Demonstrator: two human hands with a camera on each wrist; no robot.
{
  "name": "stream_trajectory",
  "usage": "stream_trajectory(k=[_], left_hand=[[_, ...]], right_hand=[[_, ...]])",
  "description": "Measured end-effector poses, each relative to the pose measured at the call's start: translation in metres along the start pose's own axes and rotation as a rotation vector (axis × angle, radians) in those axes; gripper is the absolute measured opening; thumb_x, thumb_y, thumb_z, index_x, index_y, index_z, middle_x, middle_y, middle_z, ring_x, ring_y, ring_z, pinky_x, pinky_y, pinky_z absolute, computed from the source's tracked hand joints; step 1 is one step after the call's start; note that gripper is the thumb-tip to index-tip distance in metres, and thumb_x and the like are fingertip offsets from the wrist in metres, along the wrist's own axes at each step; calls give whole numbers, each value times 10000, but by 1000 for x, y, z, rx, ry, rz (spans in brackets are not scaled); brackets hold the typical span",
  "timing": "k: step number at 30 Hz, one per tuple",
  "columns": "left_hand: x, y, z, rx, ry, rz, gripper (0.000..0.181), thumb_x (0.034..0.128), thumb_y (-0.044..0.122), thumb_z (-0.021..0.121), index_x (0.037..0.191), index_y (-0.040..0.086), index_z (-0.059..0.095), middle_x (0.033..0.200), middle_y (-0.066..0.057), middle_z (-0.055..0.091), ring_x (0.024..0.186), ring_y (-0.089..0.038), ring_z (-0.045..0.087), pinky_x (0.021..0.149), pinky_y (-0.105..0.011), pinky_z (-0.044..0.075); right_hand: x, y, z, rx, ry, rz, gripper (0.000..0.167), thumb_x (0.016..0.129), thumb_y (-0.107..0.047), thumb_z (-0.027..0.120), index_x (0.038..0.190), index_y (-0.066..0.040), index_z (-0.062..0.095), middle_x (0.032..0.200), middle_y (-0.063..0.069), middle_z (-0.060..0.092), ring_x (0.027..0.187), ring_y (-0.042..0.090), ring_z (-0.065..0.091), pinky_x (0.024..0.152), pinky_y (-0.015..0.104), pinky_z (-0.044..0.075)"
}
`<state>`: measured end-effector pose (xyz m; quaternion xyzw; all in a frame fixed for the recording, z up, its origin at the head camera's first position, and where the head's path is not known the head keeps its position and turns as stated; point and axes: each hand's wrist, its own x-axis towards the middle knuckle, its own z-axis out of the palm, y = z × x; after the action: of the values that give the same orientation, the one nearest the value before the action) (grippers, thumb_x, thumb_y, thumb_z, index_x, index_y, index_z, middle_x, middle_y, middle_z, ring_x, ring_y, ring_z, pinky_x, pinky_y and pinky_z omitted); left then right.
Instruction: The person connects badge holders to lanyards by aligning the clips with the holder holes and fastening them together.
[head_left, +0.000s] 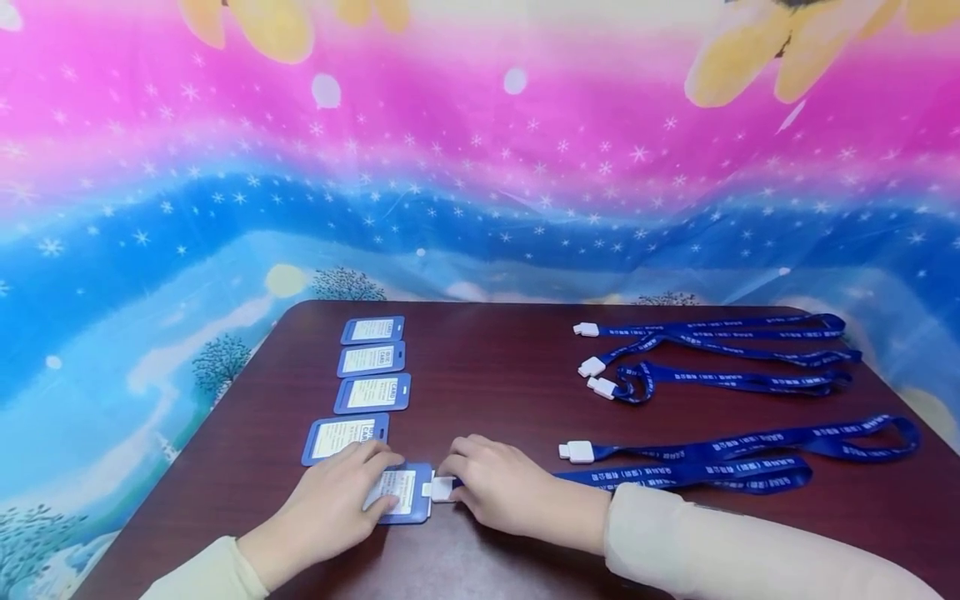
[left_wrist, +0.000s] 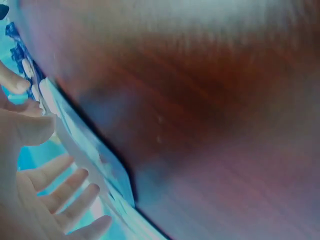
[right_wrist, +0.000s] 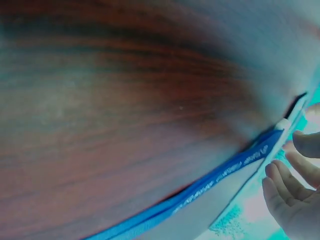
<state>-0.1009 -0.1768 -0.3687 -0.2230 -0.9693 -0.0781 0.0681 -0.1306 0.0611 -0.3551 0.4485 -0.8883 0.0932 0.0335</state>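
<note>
Near the table's front, a blue badge holder (head_left: 417, 510) with a printed white card lies flat under my left hand (head_left: 330, 500). The left thumb is on its face and the fingers reach over its far edge. At its right end, my right hand (head_left: 510, 485) pinches the white clip (head_left: 442, 489) of a blue lanyard. A small white tab of that clip meets the holder's slot; whether it is fastened, I cannot tell. The lanyard's strap (head_left: 697, 473) runs out to the right behind the right hand, and also shows in the right wrist view as a printed blue band (right_wrist: 215, 177).
Several more blue badge holders (head_left: 372, 393) form a column at left on the dark wooden table (head_left: 480, 367). At right lie several blue lanyards (head_left: 757, 333) with white clips, one (head_left: 577, 452) close to the right hand. A colourful patterned cloth (head_left: 480, 192) hangs behind.
</note>
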Motion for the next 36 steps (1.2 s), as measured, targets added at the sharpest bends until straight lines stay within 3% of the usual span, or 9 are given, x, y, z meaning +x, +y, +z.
stream_trajectory(k=[8,14,25,36], left_hand=[[5,-12,-7,-4,44,-9,258,851,237,778,1101,210,720,1090,84,648,1021,-122,621,879,-399,536],[4,-20,-7,-14,65,-10,235,867,206,762,1099,211,723,1111,79,659,1077,-143,626,885,-425,535],[4,-22,-8,7,87,17,248,858,173,772,1099,202,722,1089,88,658,1028,-114,624,864,-400,544],[3,-24,-6,39,97,41,238,855,197,778,1086,213,723,1077,95,662,1026,-107,627,865,-380,544]], right_hand=[[-18,11,-13,20,-7,43,237,927,-239,718,1153,-165,720,1022,-63,643,950,74,578,845,241,521],[-32,25,-16,29,60,55,221,917,-218,727,1123,-140,727,999,-39,656,927,95,592,810,259,540],[-59,61,-16,-37,193,82,179,868,-166,779,1034,-113,736,941,-27,652,867,108,593,770,279,553],[-86,91,-12,-59,168,218,283,801,-179,839,1056,-124,730,978,-13,661,900,135,626,800,349,572]])
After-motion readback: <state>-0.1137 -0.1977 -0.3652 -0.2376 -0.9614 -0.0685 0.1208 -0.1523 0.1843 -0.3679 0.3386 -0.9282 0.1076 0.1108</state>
